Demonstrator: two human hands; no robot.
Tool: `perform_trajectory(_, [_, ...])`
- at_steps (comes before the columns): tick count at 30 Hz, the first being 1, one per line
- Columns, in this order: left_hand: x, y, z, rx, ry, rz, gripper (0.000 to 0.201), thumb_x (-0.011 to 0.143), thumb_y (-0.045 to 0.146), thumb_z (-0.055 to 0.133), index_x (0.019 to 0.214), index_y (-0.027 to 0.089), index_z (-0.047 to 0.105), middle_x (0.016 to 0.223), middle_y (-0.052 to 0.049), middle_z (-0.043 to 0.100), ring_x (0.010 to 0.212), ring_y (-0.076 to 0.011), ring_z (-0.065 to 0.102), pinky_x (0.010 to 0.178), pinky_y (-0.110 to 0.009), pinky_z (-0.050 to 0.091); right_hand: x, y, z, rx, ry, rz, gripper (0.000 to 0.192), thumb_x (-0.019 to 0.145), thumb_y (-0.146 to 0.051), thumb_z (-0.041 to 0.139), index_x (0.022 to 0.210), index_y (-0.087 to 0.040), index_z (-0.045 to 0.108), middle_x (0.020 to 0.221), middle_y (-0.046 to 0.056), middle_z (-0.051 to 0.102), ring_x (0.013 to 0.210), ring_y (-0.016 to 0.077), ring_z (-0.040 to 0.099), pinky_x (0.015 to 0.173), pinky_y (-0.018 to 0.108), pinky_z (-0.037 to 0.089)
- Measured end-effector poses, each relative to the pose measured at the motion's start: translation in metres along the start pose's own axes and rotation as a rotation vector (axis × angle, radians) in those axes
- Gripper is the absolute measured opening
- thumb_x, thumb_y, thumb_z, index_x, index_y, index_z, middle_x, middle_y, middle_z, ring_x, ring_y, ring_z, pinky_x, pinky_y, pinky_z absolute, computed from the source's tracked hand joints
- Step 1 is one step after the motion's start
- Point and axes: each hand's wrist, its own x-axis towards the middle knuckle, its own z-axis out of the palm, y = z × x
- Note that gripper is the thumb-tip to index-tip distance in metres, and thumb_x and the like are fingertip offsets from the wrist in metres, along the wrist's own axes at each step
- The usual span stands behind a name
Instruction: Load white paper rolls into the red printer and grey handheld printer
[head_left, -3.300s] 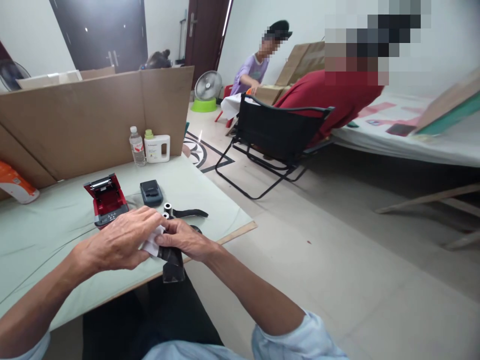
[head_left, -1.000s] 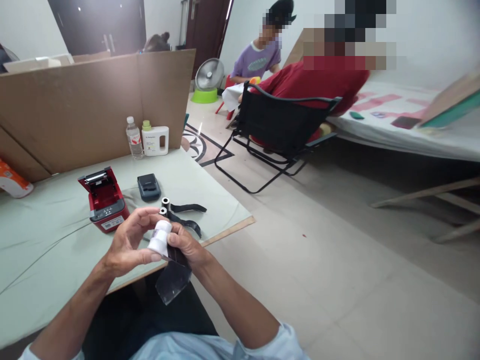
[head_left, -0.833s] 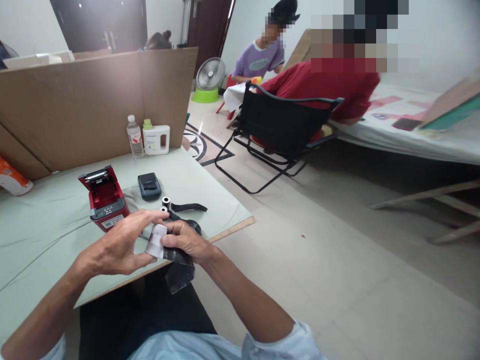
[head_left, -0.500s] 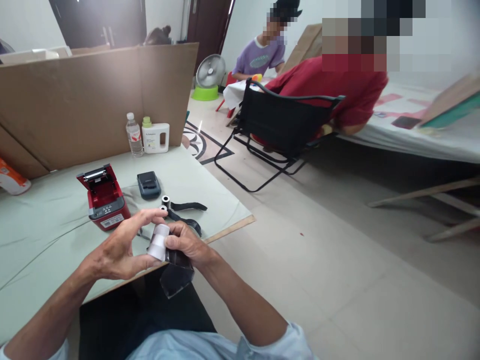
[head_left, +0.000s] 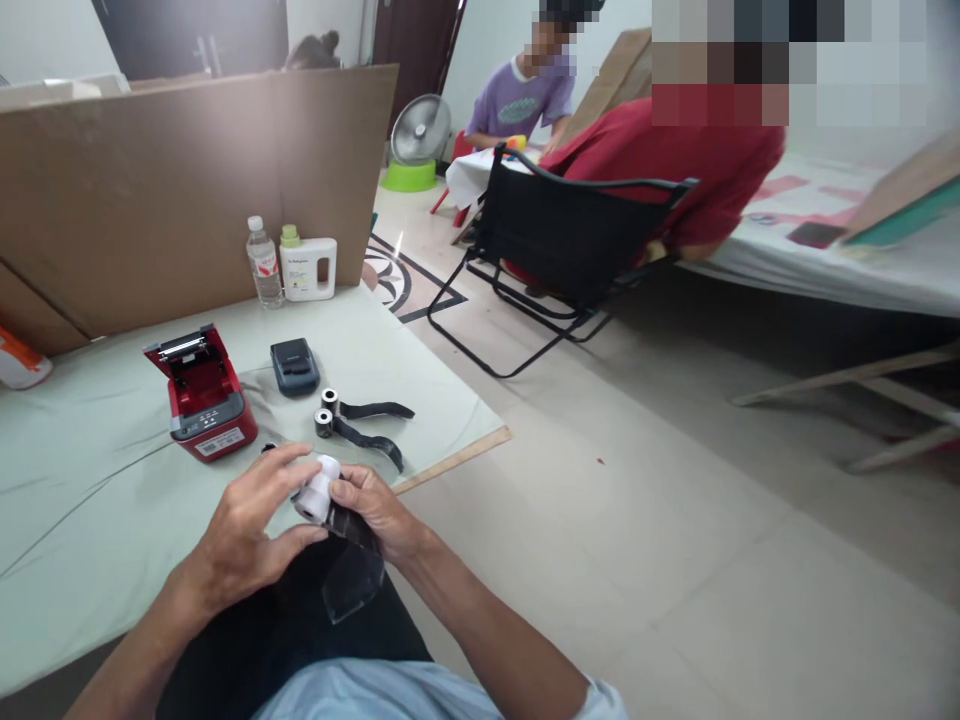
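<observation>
Both my hands meet at the table's near edge around a small white paper roll [head_left: 318, 490]. My left hand [head_left: 247, 530] cups the roll from the left with thumb and fingers. My right hand [head_left: 377, 508] grips its other end together with a dark translucent film strip [head_left: 351, 584] that hangs down over my lap. A red printer [head_left: 200, 393] with its lid up stands just beyond my left hand. Two small rolls [head_left: 326, 411] trailing black strips lie beyond my right hand.
A small dark device [head_left: 294, 365] lies beside the red printer. A water bottle [head_left: 264, 262] and a white jug [head_left: 307, 267] stand by the cardboard screen [head_left: 180, 180]. A black folding chair [head_left: 570, 250] holds a person in red; another person sits farther back near a fan [head_left: 418, 135].
Over the last seconds my hands turned the white roll between them and drew back toward my lap. The view tilted down a little; the film strip hangs lower.
</observation>
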Motion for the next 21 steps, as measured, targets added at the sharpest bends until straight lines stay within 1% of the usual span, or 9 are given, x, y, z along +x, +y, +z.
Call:
perform_trajectory(3, [0.0, -0.001, 0.006, 0.171, 0.0, 0.111, 0.046, 0.095, 0.015, 0.068, 0.139, 0.026, 0.061, 0.133, -0.015, 0.069, 0.118, -0.0272, 0.071, 0.097, -0.042, 0.063, 0.003, 0.004, -0.005, 0.024, 0.028, 0.018, 0.056, 0.062, -0.062, 0.096, 0.077, -0.015, 0.07, 0.062, -0.003, 0.057, 0.053, 0.0079, 0.046, 0.051, 0.021, 0.035])
perform_trajectory(7, [0.012, -0.012, 0.01, 0.257, -0.065, 0.141, 0.045, 0.098, 0.01, 0.058, 0.142, 0.024, 0.058, 0.133, -0.015, 0.069, 0.117, -0.0249, 0.072, 0.094, -0.038, 0.064, 0.01, -0.004, -0.013, 0.015, 0.043, 0.008, 0.053, 0.066, -0.06, 0.095, 0.077, -0.015, 0.07, 0.059, -0.005, 0.054, 0.056, 0.0086, 0.048, 0.053, 0.021, 0.037])
perform_trajectory(9, [0.023, -0.018, 0.008, 0.267, -0.117, 0.137, 0.043, 0.1, 0.01, 0.053, 0.141, 0.022, 0.058, 0.132, -0.015, 0.069, 0.115, -0.0242, 0.073, 0.093, -0.037, 0.064, 0.012, -0.009, -0.019, 0.01, 0.06, -0.02, 0.052, 0.068, -0.059, 0.094, 0.08, -0.014, 0.071, 0.063, -0.003, 0.058, 0.06, 0.0093, 0.053, 0.057, 0.022, 0.041])
perform_trajectory(12, [0.043, -0.025, 0.0, 0.358, -0.178, 0.084, 0.037, 0.099, 0.009, 0.048, 0.132, 0.019, 0.062, 0.126, -0.014, 0.07, 0.109, -0.0232, 0.073, 0.089, -0.036, 0.063, 0.009, -0.015, -0.029, -0.025, 0.083, -0.055, 0.054, 0.072, -0.056, 0.093, 0.099, -0.014, 0.074, 0.08, 0.002, 0.07, 0.066, 0.0098, 0.059, 0.061, 0.022, 0.045])
perform_trajectory(14, [0.057, -0.03, -0.005, 0.478, -0.212, 0.008, 0.029, 0.098, 0.009, 0.047, 0.118, 0.018, 0.066, 0.118, -0.012, 0.07, 0.099, -0.022, 0.073, 0.083, -0.034, 0.061, 0.005, -0.016, -0.037, -0.061, 0.081, -0.034, 0.062, 0.074, -0.055, 0.092, 0.116, -0.016, 0.071, 0.087, 0.002, 0.074, 0.057, 0.0075, 0.055, 0.054, 0.021, 0.041])
perform_trajectory(16, [0.07, -0.036, -0.007, 0.591, -0.286, -0.075, 0.022, 0.096, 0.009, 0.047, 0.101, 0.016, 0.068, 0.107, -0.01, 0.068, 0.086, -0.0203, 0.069, 0.075, -0.032, 0.057, 0.001, -0.016, -0.043, -0.101, 0.11, -0.012, 0.069, 0.074, -0.055, 0.092, 0.126, -0.018, 0.066, 0.089, 0.003, 0.076, 0.052, 0.0065, 0.051, 0.051, 0.021, 0.039])
perform_trajectory(18, [0.081, -0.044, -0.005, 0.661, -0.395, -0.14, 0.021, 0.092, 0.006, 0.048, 0.089, 0.016, 0.066, 0.097, -0.009, 0.066, 0.078, -0.0191, 0.065, 0.072, -0.032, 0.053, -0.002, -0.017, -0.048, -0.168, 0.186, -0.036, 0.071, 0.074, -0.053, 0.092, 0.129, -0.018, 0.064, 0.094, 0.005, 0.077, 0.063, 0.0101, 0.061, 0.058, 0.022, 0.046])
perform_trajectory(20, [0.089, -0.053, 0.001, 0.696, -0.5, -0.189, 0.021, 0.088, 0.004, 0.049, 0.087, 0.016, 0.067, 0.094, -0.009, 0.067, 0.08, -0.02, 0.064, 0.075, -0.032, 0.052, -0.006, -0.018, -0.052, -0.291, 0.275, -0.093, 0.068, 0.075, -0.052, 0.091, 0.128, -0.019, 0.065, 0.104, 0.008, 0.077, 0.09, 0.0173, 0.07, 0.076, 0.027, 0.054])
perform_trajectory(21, [0.092, -0.056, 0.004, 0.71, -0.541, -0.218, 0.021, 0.087, 0.004, 0.05, 0.088, 0.016, 0.068, 0.096, -0.009, 0.068, 0.084, -0.0212, 0.065, 0.077, -0.032, 0.052, -0.009, -0.018, -0.054, -0.373, 0.315, -0.123, 0.064, 0.075, -0.052, 0.09, 0.126, -0.02, 0.067, 0.11, 0.009, 0.076, 0.104, 0.0211, 0.07, 0.083, 0.029, 0.055])
